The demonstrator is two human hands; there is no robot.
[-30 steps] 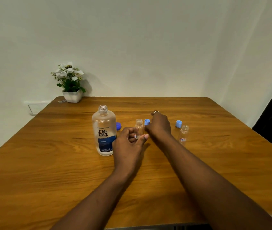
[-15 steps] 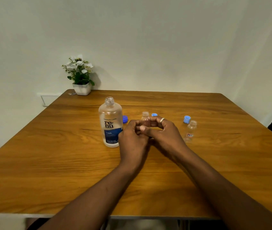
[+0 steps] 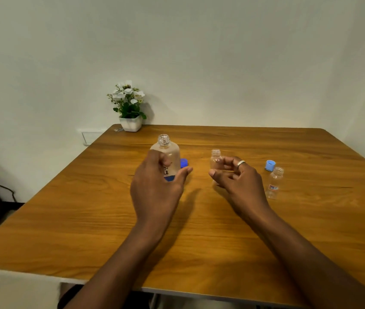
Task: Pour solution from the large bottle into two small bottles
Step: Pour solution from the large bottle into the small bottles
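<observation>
The large clear bottle (image 3: 167,152), uncapped and with a blue label, stands on the wooden table (image 3: 76,219). My left hand (image 3: 154,186) is in front of it, fingers curved and thumb spread, with no clear grip on it. My right hand (image 3: 239,184) pinches a small clear uncapped bottle (image 3: 216,158) between thumb and fingers. A second small uncapped bottle (image 3: 275,184) with a red and blue label stands to the right, apart from my hand. A dark blue cap (image 3: 184,162) lies behind the large bottle. Near the second bottle lies a light blue cap (image 3: 269,165).
A white pot of flowers (image 3: 130,108) stands at the table's far left corner against the wall. A wall socket (image 3: 92,137) sits beside that corner. A dark cable (image 3: 5,190) runs on the floor to the left.
My hands have parted. The left hand moved left from the small bottle to the large bottle. The right hand now has the small bottle. The view tilted up.
</observation>
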